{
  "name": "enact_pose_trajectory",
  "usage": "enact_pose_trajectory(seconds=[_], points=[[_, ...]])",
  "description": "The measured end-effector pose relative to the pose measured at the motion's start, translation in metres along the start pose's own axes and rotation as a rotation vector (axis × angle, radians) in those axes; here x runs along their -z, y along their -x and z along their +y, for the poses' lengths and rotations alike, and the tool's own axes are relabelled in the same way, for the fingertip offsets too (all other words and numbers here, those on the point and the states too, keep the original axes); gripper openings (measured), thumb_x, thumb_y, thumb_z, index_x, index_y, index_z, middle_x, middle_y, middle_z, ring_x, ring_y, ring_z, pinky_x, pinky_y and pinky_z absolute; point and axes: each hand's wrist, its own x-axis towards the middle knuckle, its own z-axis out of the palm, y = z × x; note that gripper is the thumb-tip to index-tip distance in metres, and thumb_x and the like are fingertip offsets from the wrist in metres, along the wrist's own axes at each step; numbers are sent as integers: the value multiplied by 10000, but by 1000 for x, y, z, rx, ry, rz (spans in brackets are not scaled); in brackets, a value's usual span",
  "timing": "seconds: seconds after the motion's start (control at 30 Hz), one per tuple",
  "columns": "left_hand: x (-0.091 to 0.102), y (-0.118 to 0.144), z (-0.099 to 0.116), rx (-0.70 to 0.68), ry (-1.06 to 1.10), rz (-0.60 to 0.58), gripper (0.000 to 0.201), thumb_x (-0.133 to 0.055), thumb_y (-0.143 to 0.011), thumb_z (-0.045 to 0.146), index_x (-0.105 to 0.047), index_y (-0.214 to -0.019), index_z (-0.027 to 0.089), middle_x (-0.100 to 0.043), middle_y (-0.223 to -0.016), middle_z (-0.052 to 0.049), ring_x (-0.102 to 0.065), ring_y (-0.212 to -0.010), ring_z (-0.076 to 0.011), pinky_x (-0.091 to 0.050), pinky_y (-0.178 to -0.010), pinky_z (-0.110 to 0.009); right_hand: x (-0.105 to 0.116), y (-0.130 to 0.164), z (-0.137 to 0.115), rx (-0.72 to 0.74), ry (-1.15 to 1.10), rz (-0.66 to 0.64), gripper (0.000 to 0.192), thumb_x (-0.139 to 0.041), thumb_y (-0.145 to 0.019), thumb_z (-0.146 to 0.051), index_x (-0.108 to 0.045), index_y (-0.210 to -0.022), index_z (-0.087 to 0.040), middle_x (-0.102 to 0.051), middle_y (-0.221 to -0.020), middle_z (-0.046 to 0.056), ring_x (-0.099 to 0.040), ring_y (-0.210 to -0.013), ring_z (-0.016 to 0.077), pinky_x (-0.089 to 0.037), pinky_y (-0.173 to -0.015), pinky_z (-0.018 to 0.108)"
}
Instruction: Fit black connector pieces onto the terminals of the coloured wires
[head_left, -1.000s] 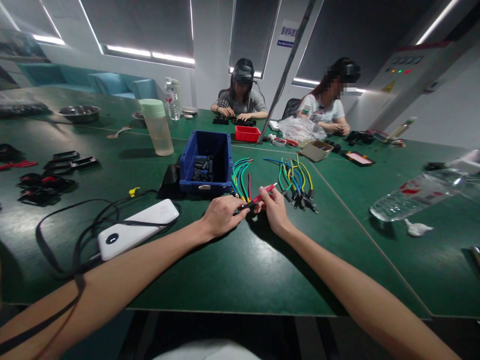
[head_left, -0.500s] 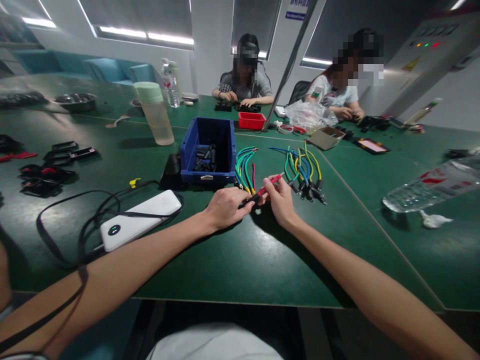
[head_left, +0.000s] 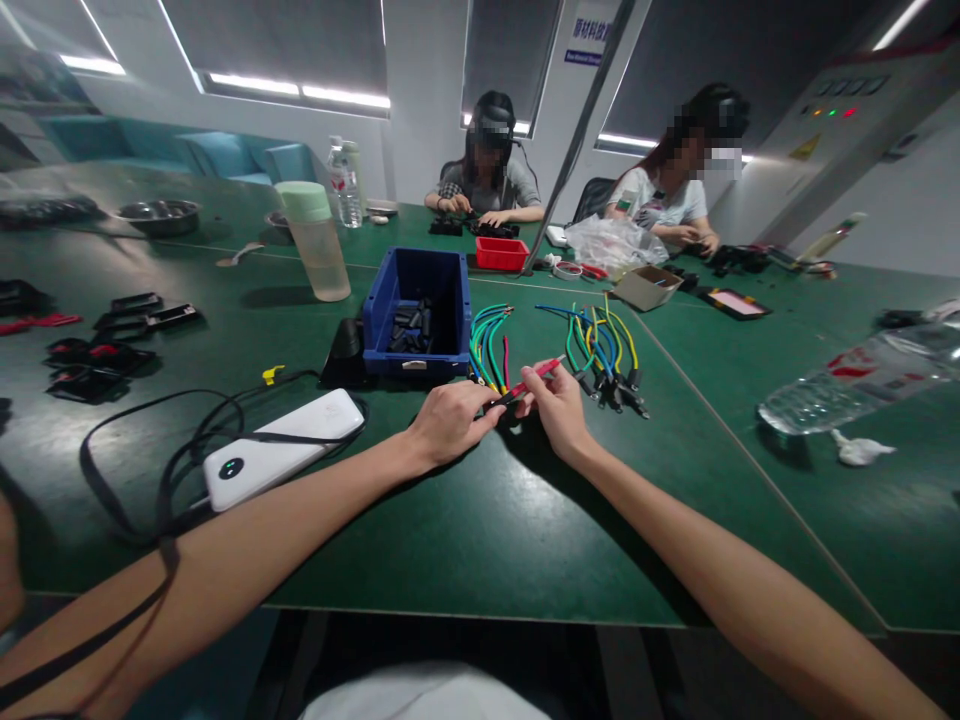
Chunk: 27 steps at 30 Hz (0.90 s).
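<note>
My left hand point(head_left: 450, 420) and my right hand point(head_left: 553, 405) meet over the green table point(head_left: 480, 540), both pinching one short red wire point(head_left: 534, 375). The left fingers grip its near end, where a small black sleeve sits, and the right fingers hold the red part farther along. Just beyond the left hand lies a bundle of green, blue and yellow wires point(head_left: 486, 345). Beyond the right hand lies a second bundle of coloured wires point(head_left: 600, 350) with black ends. A blue bin point(head_left: 416, 315) holding black sleeves stands behind the left hand.
A white power bank point(head_left: 281, 450) with black cables lies at the left. A pale green-lidded cup point(head_left: 313, 245), black parts point(head_left: 97, 345) and a lying water bottle point(head_left: 855, 380) are around. Two people work at the far side, near a red tray point(head_left: 501, 253).
Both hands keep hold of the red wire in almost the same place. The view shifted slightly down and then back up; nothing on the table has moved.
</note>
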Motion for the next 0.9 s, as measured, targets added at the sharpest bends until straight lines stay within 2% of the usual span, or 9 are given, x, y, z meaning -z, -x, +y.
enact_pose_trajectory(seconds=[0.27, 0.53, 0.73, 0.9], points=[[0, 0, -4, 29, 48, 44, 242, -472, -914, 297, -636, -1017, 151, -681, -926, -66, -626, -851, -173, -485, -768, -299, 1, -1, 1, 3, -17, 19, 292, -680, -735, -438, -503, -805, -216, -568, -494, -63, -540, -383, 125, -422, -405, 237], [0, -1, -5, 58, 112, 140, 215, -516, -893, 277, -651, -1013, 162, -678, -936, -66, -632, -845, -164, -501, -766, -295, 1, 0, -2, -5, -51, 27, 262, -698, -727, -404, -543, -769, -197, -600, -547, -45, -541, -390, 107, -416, -415, 224], [0, -1, -5, 74, 159, 153, 215, -512, -895, 268, -648, -1028, 168, -668, -914, -59, -625, -848, -161, -503, -765, -288, -1, 2, -4, 4, -26, 3, 273, -695, -720, -421, -556, -748, -187, -629, -586, -28, -535, -395, 102, -420, -420, 232], [1, -1, -5, 81, 171, 146, 220, -512, -894, 269, -644, -1032, 160, -663, -911, -61, -616, -803, -153, -501, -753, -294, -1, 2, -3, -19, -40, 10, 281, -690, -720, -439, -542, -760, -203, -590, -530, -44, -538, -391, 115, -414, -417, 236]])
